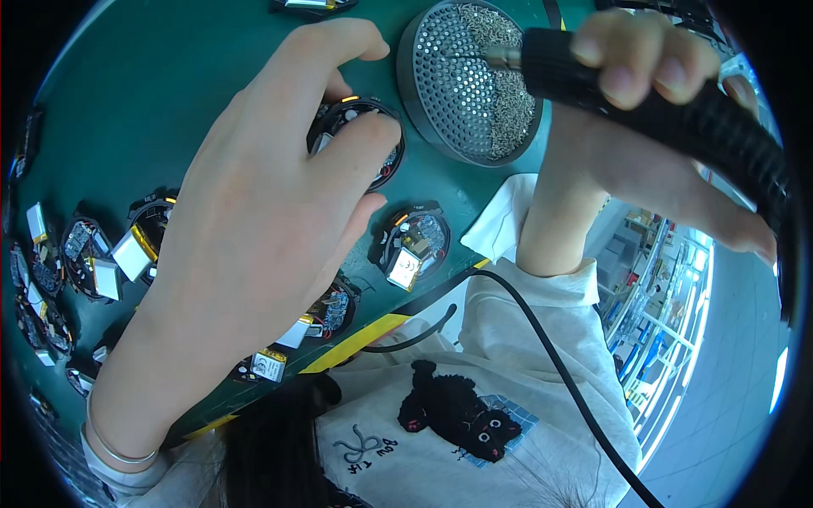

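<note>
My left hand (254, 186) reaches over the green work surface, fingers curled around a round black housing (343, 117) with electronics inside; the hand partly covers it. My right hand (648, 161) grips a black electric screwdriver (550, 72), fingers wrapped over its body. The driver's metal bit points left, above a round grey screw tray (415, 110). Small silver screws (515, 110) lie heaped on the tray's right side, and its left side is a perforated plate. Just below the held housing sits another round unit (415, 245) with a circuit board and a small battery.
Several similar open units (85, 254) with silver batteries spread across the left of the surface. A white cloth (500, 222) lies at the edge, by yellow-black tape (356, 340). A black cable (542, 322) hangs across my lap. Shelves (656, 296) stand beyond, at right.
</note>
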Demonstrator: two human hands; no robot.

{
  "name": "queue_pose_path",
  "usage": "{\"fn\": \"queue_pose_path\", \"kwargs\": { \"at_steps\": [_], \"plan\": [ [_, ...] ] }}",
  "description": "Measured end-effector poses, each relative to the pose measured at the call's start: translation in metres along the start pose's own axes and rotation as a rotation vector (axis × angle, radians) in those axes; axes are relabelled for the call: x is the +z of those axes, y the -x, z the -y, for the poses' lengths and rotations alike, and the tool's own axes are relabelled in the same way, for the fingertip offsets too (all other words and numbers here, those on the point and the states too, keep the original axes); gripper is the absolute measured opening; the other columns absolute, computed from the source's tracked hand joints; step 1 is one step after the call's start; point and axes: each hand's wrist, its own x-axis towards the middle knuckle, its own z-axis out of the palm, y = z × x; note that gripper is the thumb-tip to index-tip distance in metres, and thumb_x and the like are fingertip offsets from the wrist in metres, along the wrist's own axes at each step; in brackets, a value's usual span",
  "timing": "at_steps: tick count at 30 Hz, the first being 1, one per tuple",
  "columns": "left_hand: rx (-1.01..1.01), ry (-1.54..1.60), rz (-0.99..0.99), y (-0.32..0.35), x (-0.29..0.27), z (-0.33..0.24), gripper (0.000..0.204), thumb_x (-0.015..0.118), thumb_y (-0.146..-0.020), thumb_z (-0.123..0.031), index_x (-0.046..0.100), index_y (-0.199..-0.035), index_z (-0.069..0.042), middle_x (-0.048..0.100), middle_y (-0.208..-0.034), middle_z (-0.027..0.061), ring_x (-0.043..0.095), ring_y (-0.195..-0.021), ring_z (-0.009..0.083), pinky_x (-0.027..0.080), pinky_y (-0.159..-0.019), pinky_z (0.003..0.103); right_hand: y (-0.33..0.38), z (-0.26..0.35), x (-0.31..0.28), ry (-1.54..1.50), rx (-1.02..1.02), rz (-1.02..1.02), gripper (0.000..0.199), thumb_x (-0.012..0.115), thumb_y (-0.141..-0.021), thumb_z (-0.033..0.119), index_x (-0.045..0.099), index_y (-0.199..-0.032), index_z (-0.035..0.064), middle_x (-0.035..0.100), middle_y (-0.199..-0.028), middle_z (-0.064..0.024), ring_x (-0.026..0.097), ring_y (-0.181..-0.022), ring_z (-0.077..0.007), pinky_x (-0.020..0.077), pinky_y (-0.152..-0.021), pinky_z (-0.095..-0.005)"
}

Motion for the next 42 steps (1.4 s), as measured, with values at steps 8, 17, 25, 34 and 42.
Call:
{"fn": "queue_pose_path", "kwargs": {
  "at_steps": [8, 17, 25, 34, 42],
  "plan": [
    [-0.062, 0.154, -0.036, -0.002, 0.004, 0.006, 0.044, 0.078, -0.059, 0.004, 0.059, -0.099, -0.001, 0.045, -0.13, 0.0115, 0.057, -0.099, 0.024, 0.049, -0.083, 0.035, -0.005, 0.003, 0.031, -0.124, 0.084, 0.045, 0.091, 0.056, -0.075, 0.076, 0.046, -0.129, 0.0028, 0.055, -0.098, -0.0061, 0.057, -0.076, -0.0172, 0.046, -0.062, -0.0332],
    [-0.078, 0.127, -0.027, -0.003, 0.011, 0.001, 0.044, 0.077, -0.06, 0.004, 0.06, -0.1, -0.001, 0.045, -0.13, 0.0116, 0.057, -0.1, 0.0243, 0.049, -0.083, 0.036, -0.003, -0.005, 0.034, -0.148, 0.064, 0.131, 0.094, 0.055, -0.075, 0.077, 0.042, -0.131, 0.0021, 0.053, -0.101, -0.0075, 0.057, -0.077, -0.0163, 0.0464, -0.06, -0.0313],
    [-0.037, 0.041, -0.045, -0.004, 0.004, 0.007, 0.031, 0.078, -0.062, -0.004, 0.064, -0.089, -0.007, 0.05, -0.129, 0.0097, 0.055, -0.108, 0.0254, 0.044, -0.085, 0.036, 0.004, -0.011, 0.049, -0.232, -0.014, -0.009, 0.091, 0.057, -0.075, 0.076, 0.045, -0.124, -0.0001, 0.054, -0.095, -0.0071, 0.058, -0.071, -0.0154, 0.0474, -0.056, -0.0296],
    [-0.036, 0.032, -0.049, 0.004, 0.003, 0.015, 0.02, 0.077, -0.062, -0.004, 0.063, -0.076, -0.006, 0.057, -0.122, 0.0096, 0.056, -0.11, 0.0269, 0.043, -0.087, 0.037, 0.005, -0.008, 0.066, -0.372, 0.022, -0.386, 0.074, 0.061, -0.076, 0.071, 0.049, -0.101, 0.0021, 0.056, -0.078, -0.0047, 0.06, -0.057, -0.0145, 0.0518, -0.049, -0.029],
    [-0.035, 0.022, -0.003, 0.008, -0.021, 0.012, 0.018, 0.075, -0.061, -0.003, 0.065, -0.075, -0.006, 0.059, -0.117, 0.0091, 0.052, -0.112, 0.0285, 0.037, -0.093, 0.04, -0.016, -0.007, 0.078, -0.376, 0.009, -0.358, 0.075, 0.058, -0.078, 0.071, 0.047, -0.102, 0.0008, 0.056, -0.077, -0.0053, 0.06, -0.056, -0.0146, 0.0518, -0.046, -0.0281]
  ]
}}
